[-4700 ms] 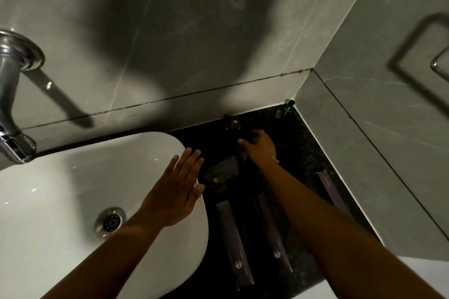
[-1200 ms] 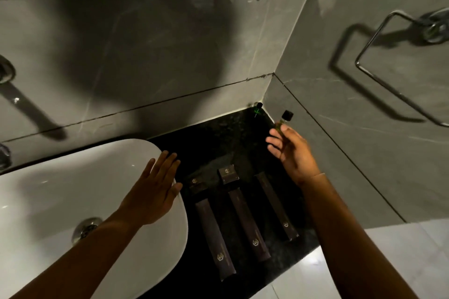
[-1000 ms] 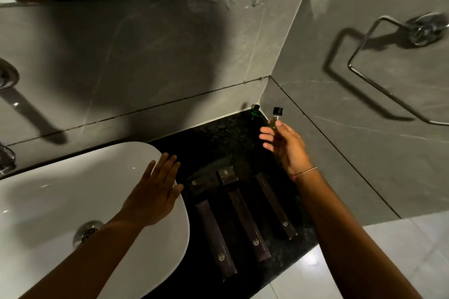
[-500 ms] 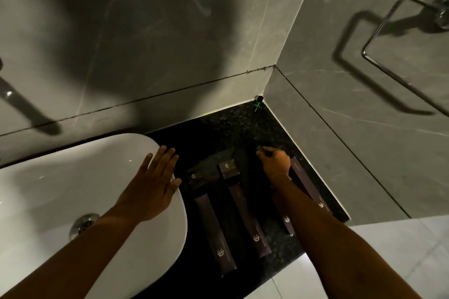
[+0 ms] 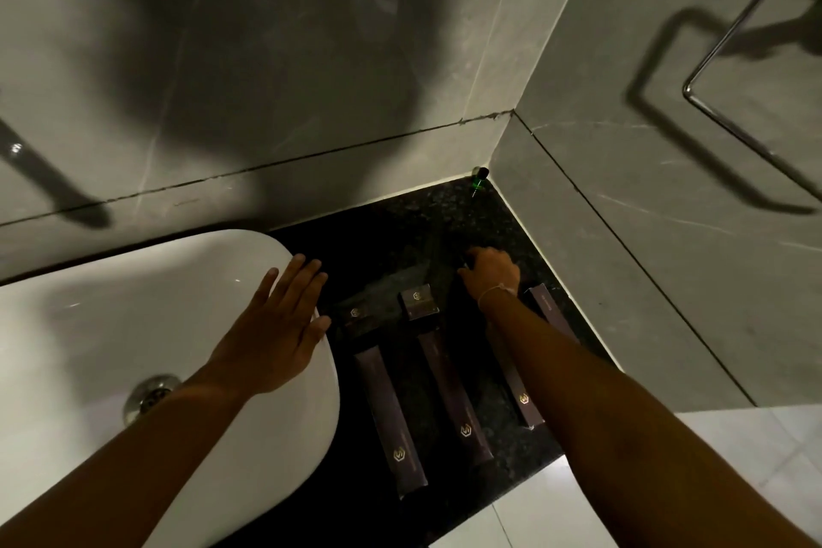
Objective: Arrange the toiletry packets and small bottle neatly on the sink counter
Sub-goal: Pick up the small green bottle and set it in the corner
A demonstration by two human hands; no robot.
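Observation:
On the black granite counter (image 5: pixel 400 236), three long dark packets lie side by side: the left one (image 5: pixel 391 418), the middle one (image 5: pixel 453 396), and a right one (image 5: pixel 527 403) half hidden by my forearm. A fourth long packet (image 5: pixel 549 314) lies by the right wall. Two small square packets (image 5: pixel 417 300) (image 5: pixel 356 316) sit above the row. A small green bottle (image 5: pixel 479 182) stands in the far corner. My right hand (image 5: pixel 491 274) is down on the counter above the packets, fingers curled around a small dark-capped bottle that barely shows. My left hand (image 5: pixel 276 334) rests flat and open on the sink rim.
The white basin (image 5: pixel 133 325) with its metal drain (image 5: pixel 149 396) fills the left side. Grey tiled walls close off the back and right. A chrome towel ring (image 5: pixel 734 58) hangs on the right wall. The counter's front edge drops to a pale floor (image 5: pixel 578 503).
My right hand came down from near the corner, carrying the small bottle, to the counter above the packets. In the last half second it barely moved. My left hand stayed on the basin.

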